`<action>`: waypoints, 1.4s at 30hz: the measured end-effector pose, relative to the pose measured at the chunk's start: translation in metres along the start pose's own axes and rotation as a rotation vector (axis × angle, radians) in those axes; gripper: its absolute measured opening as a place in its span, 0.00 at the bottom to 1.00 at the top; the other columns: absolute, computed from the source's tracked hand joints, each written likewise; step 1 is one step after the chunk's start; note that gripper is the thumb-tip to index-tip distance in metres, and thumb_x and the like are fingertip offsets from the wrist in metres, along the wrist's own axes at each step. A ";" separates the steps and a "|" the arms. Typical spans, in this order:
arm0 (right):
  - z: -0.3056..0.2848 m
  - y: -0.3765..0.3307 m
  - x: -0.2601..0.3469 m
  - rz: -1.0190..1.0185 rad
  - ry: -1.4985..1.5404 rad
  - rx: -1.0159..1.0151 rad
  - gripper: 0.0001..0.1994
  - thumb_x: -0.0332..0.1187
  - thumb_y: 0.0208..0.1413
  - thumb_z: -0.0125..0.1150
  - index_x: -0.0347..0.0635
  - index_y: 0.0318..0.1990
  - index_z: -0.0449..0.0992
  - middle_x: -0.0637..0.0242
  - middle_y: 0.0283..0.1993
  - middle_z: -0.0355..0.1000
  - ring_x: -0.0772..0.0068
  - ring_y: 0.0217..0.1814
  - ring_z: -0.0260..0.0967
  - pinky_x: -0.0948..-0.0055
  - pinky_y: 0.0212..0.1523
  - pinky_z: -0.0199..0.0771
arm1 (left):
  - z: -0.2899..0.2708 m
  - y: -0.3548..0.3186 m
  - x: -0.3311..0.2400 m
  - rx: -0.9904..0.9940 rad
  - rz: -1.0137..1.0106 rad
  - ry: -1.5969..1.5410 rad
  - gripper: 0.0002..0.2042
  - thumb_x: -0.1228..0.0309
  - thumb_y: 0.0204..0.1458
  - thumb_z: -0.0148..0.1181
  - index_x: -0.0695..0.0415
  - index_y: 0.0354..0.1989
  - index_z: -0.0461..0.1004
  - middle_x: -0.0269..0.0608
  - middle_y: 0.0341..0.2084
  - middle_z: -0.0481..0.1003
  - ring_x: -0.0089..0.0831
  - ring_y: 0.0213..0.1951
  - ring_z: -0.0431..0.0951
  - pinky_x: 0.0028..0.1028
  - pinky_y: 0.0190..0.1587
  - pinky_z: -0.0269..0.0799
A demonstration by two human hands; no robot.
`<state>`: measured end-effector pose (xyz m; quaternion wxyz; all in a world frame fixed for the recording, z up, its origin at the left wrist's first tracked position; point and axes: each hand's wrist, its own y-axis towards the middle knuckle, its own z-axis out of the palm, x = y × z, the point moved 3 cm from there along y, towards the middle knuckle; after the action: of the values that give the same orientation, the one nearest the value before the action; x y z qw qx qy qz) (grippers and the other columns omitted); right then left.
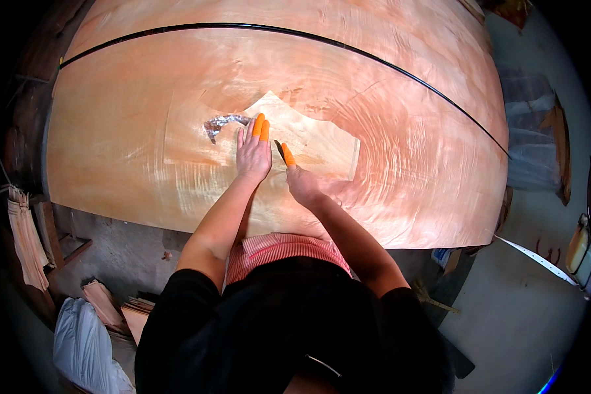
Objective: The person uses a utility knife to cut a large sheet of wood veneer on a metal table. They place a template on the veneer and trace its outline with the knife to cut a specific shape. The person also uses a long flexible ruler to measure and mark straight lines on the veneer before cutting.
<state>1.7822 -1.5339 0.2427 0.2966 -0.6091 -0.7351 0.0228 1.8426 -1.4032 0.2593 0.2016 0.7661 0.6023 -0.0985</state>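
Note:
My left hand point(253, 152) lies flat, fingers stretched out, on a pale wood veneer piece point(322, 141) with an irregular, pointed outline. Orange covers sit on two of its fingers. Just right of it, my right hand point(301, 178) is closed around a small dark-bladed knife point(280, 150), and one finger with an orange cover reaches along it. The knife's handle is mostly hidden in the hand. Beside my left fingertips, a crinkled, shiny silvery strip point(217, 125) rests on the large reddish veneer sheet point(111, 131) that spreads beneath everything.
A thin black rod or cord point(269, 26) arcs across the far part of the sheet. Veneer strips point(25, 236) hang at the left. Below them stands a whitish plastic-wrapped bundle point(85, 348). A white tape point(535, 259) stretches off the sheet's right corner.

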 end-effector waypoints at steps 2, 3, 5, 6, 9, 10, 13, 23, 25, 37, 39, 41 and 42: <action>0.005 0.002 0.003 0.030 -0.205 0.074 0.10 0.26 0.47 0.39 0.34 0.37 0.63 0.50 0.23 0.66 0.56 0.21 0.66 0.61 0.22 0.65 | 0.001 -0.001 0.000 0.008 -0.015 0.017 0.23 0.68 0.46 0.44 0.58 0.53 0.54 0.38 0.55 0.51 0.32 0.57 0.49 0.37 0.56 0.40; 0.004 0.001 0.003 0.035 -0.196 0.059 0.12 0.26 0.46 0.39 0.33 0.39 0.62 0.50 0.23 0.66 0.56 0.22 0.66 0.61 0.22 0.65 | 0.002 0.000 0.000 0.012 -0.021 0.025 0.23 0.68 0.46 0.44 0.58 0.53 0.54 0.38 0.55 0.50 0.30 0.57 0.48 0.37 0.57 0.40; -0.003 -0.006 0.009 0.045 -0.172 0.029 0.16 0.24 0.45 0.40 0.31 0.44 0.60 0.50 0.23 0.67 0.56 0.22 0.66 0.61 0.23 0.65 | 0.002 0.000 0.000 0.014 -0.014 0.057 0.24 0.65 0.46 0.46 0.58 0.52 0.54 0.39 0.55 0.51 0.31 0.57 0.48 0.37 0.57 0.40; 0.001 -0.010 0.006 0.027 -0.153 0.028 0.17 0.24 0.45 0.40 0.32 0.45 0.59 0.51 0.24 0.66 0.55 0.22 0.66 0.61 0.23 0.65 | 0.002 0.000 0.000 0.016 -0.010 0.073 0.25 0.64 0.45 0.47 0.59 0.52 0.54 0.39 0.55 0.51 0.32 0.57 0.48 0.37 0.57 0.40; 0.015 -0.026 -0.017 0.032 -0.103 0.082 0.18 0.26 0.45 0.41 0.34 0.46 0.60 0.51 0.25 0.67 0.55 0.24 0.67 0.60 0.24 0.65 | 0.005 0.003 -0.002 0.018 -0.010 0.031 0.30 0.57 0.42 0.51 0.60 0.53 0.54 0.41 0.55 0.51 0.34 0.57 0.48 0.38 0.57 0.39; 0.015 -0.031 -0.025 0.052 -0.095 0.134 0.16 0.27 0.45 0.42 0.33 0.44 0.61 0.51 0.25 0.68 0.56 0.26 0.68 0.60 0.25 0.66 | 0.004 0.005 -0.004 0.038 -0.007 0.025 0.32 0.55 0.41 0.51 0.60 0.53 0.53 0.41 0.55 0.50 0.34 0.57 0.48 0.39 0.57 0.39; 0.002 -0.040 -0.050 0.058 -0.154 0.266 0.12 0.29 0.46 0.43 0.34 0.37 0.67 0.53 0.26 0.69 0.56 0.28 0.69 0.61 0.25 0.66 | 0.000 0.008 -0.010 0.096 -0.008 0.021 0.37 0.50 0.37 0.53 0.60 0.53 0.52 0.41 0.56 0.49 0.36 0.58 0.46 0.41 0.56 0.37; -0.096 -0.025 -0.144 -0.516 -0.405 0.364 0.06 0.25 0.37 0.49 0.43 0.26 0.69 0.63 0.23 0.66 0.65 0.24 0.67 0.69 0.20 0.69 | 0.002 0.017 -0.014 0.192 -0.024 0.076 0.37 0.50 0.37 0.54 0.60 0.53 0.53 0.40 0.56 0.48 0.37 0.58 0.46 0.42 0.56 0.37; -0.109 -0.015 -0.164 -0.572 -0.489 0.438 0.07 0.24 0.38 0.49 0.44 0.29 0.69 0.64 0.25 0.67 0.65 0.24 0.68 0.70 0.21 0.69 | 0.003 0.017 -0.013 0.190 -0.029 0.074 0.36 0.50 0.36 0.54 0.61 0.53 0.53 0.40 0.56 0.49 0.37 0.58 0.46 0.42 0.56 0.37; -0.171 0.002 -0.193 -0.447 -0.606 0.644 0.10 0.27 0.38 0.50 0.45 0.32 0.65 0.64 0.27 0.64 0.63 0.27 0.65 0.67 0.25 0.66 | 0.000 0.019 -0.009 0.161 -0.043 -0.002 0.36 0.52 0.34 0.57 0.61 0.51 0.56 0.43 0.55 0.51 0.38 0.57 0.49 0.42 0.55 0.41; -0.184 -0.010 -0.175 -0.490 -0.591 0.602 0.17 0.26 0.37 0.50 0.53 0.39 0.62 0.63 0.26 0.63 0.61 0.26 0.65 0.66 0.25 0.67 | -0.001 0.016 -0.004 0.129 -0.050 -0.037 0.36 0.52 0.34 0.57 0.61 0.51 0.56 0.44 0.54 0.53 0.37 0.56 0.49 0.41 0.55 0.40; -0.191 -0.016 -0.147 -0.531 -0.521 0.504 0.27 0.22 0.37 0.47 0.62 0.48 0.60 0.64 0.25 0.61 0.61 0.26 0.65 0.66 0.24 0.67 | -0.001 0.014 -0.002 0.123 -0.051 -0.051 0.36 0.51 0.34 0.56 0.60 0.51 0.56 0.43 0.54 0.52 0.35 0.57 0.49 0.41 0.55 0.40; -0.186 -0.008 -0.135 -0.527 -0.514 0.486 0.28 0.22 0.36 0.46 0.63 0.48 0.60 0.63 0.25 0.61 0.61 0.26 0.65 0.66 0.24 0.66 | -0.002 0.013 -0.001 0.121 -0.052 -0.058 0.36 0.51 0.34 0.56 0.60 0.52 0.55 0.43 0.54 0.52 0.35 0.57 0.49 0.41 0.56 0.39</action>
<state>1.8730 -1.7195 0.3440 0.2344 -0.2879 -0.8886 0.2693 1.8550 -1.4057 0.2639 0.1696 0.7578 0.6088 -0.1623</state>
